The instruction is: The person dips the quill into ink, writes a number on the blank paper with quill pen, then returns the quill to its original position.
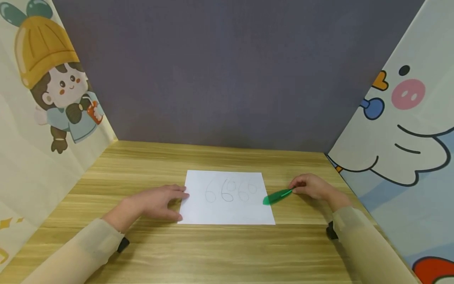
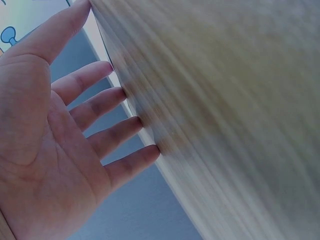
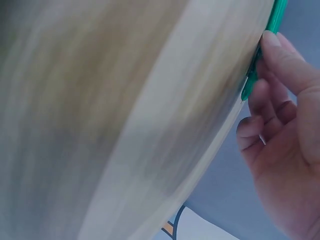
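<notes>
A white sheet of paper [image 1: 227, 215] lies on the wooden table, with several rounded figures like 6s in thin dark and faint lines across its middle. At its left edge my left hand [image 1: 161, 201] touches the sheet, thumb and fingers spread. The left wrist view shows the same hand [image 2: 65, 125] with its fingertips down on the surface. To the right of the sheet my right hand [image 1: 312, 186] pinches a slim green pen-like object [image 1: 278, 196]. Its wider, blurred end overlaps the paper's right edge. In the right wrist view the green object [image 3: 276, 17] runs between thumb and fingers.
The wood-grain table [image 1: 213, 252] extends around the sheet on every side. A dark grey panel [image 1: 220, 71] rises behind it. Cartoon-printed walls stand at the left [image 1: 21, 157] and the right [image 1: 408, 209].
</notes>
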`<state>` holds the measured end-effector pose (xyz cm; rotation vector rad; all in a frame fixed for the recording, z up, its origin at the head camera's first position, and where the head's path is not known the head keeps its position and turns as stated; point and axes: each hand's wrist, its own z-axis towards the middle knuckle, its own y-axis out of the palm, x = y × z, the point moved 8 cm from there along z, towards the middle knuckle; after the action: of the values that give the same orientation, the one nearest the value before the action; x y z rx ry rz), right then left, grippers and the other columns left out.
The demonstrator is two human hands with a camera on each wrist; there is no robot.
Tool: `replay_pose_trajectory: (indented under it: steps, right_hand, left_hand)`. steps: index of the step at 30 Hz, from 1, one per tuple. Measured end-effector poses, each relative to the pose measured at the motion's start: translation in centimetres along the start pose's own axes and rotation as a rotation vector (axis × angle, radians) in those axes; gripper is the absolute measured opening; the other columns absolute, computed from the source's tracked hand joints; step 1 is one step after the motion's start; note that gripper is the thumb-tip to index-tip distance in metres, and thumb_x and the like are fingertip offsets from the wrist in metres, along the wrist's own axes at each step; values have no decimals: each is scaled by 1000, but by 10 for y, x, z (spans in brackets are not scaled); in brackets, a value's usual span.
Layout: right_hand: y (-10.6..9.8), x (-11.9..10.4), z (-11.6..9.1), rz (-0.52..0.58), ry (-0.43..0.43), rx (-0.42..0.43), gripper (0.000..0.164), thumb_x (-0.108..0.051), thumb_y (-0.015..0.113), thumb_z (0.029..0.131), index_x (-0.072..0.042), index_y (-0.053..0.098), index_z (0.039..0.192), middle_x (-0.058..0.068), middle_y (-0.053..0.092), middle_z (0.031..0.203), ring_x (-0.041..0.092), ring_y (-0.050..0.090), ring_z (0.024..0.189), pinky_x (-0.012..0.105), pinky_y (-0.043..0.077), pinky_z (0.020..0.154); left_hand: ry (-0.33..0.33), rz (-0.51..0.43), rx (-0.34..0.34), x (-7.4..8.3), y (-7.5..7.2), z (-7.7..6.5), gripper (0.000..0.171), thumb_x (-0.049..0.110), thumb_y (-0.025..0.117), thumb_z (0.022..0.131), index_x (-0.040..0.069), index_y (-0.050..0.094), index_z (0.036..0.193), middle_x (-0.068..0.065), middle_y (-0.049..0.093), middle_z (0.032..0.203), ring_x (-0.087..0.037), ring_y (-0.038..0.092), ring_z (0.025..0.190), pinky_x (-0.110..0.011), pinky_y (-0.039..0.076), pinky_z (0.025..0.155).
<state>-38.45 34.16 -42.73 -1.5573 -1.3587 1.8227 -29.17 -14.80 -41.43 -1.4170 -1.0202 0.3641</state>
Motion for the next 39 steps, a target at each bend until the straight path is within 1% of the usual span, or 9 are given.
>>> replay_pose_trajectory:
  steps: [5,9,12,16,22,28,31,36,39]
  right_hand:
    - [-2,-4,-2,-76,-29,28,7,-12,80,100,-17,83,103,4,75,108,13,60,94,27,50,83]
    - [-5,-10,-3,-139,-79,66,8,-11,82,98,-19,82,100,3,68,107,17,60,97,35,52,89]
    - [-7,-12,-4,-162,-88,87,8,-12,82,98,-20,82,100,4,71,110,20,64,102,39,54,92]
    - [-8,-11,-4,-155,-56,91,6,-13,79,101,-18,81,105,3,76,108,18,66,100,39,55,87]
    - [-9,-9,-1,-157,-21,102,5,-17,76,105,-17,79,108,0,76,104,13,60,89,35,52,80]
    - [-12,-11,1,-123,7,141,7,-19,75,106,-15,78,111,0,76,104,15,59,88,33,51,76]
    - [-14,-11,1,-96,24,151,9,-19,74,106,-14,77,113,2,76,104,17,61,89,35,52,77]
    - [-16,-12,1,-83,39,169,16,-20,73,108,-12,78,120,8,77,115,20,65,97,39,56,82]
    - [-17,-13,0,-67,44,183,18,-20,73,107,-11,79,120,10,78,119,20,66,98,38,58,84]
  left_hand:
    - [-12,-11,-10,-1,1,0,80,51,82,96,9,57,160,-20,45,172,-47,41,160,-65,37,130]
    - [-12,-9,-12,-2,2,1,80,50,82,96,8,57,160,-19,45,172,-47,41,160,-65,37,130]
    - [-13,-13,-11,-2,2,0,80,49,83,96,8,57,160,-19,45,172,-47,41,160,-64,37,130]
    - [-8,-12,-6,-1,2,0,79,49,82,96,8,58,159,-20,45,172,-47,42,159,-64,38,130]
    - [-12,-14,-3,-1,1,0,79,49,83,96,8,58,159,-19,46,172,-47,42,160,-64,38,130]
    - [-9,-9,-2,0,0,1,79,49,83,95,8,59,158,-20,46,172,-48,42,159,-64,38,130]
    - [-2,0,-1,1,0,1,79,50,83,95,8,59,158,-21,47,171,-48,43,158,-65,38,129]
    - [-4,1,0,1,0,1,80,50,83,95,9,59,158,-20,47,171,-48,43,158,-65,39,129]
    - [-8,-1,2,0,0,2,79,50,83,95,9,59,158,-20,47,171,-47,43,158,-64,39,129]
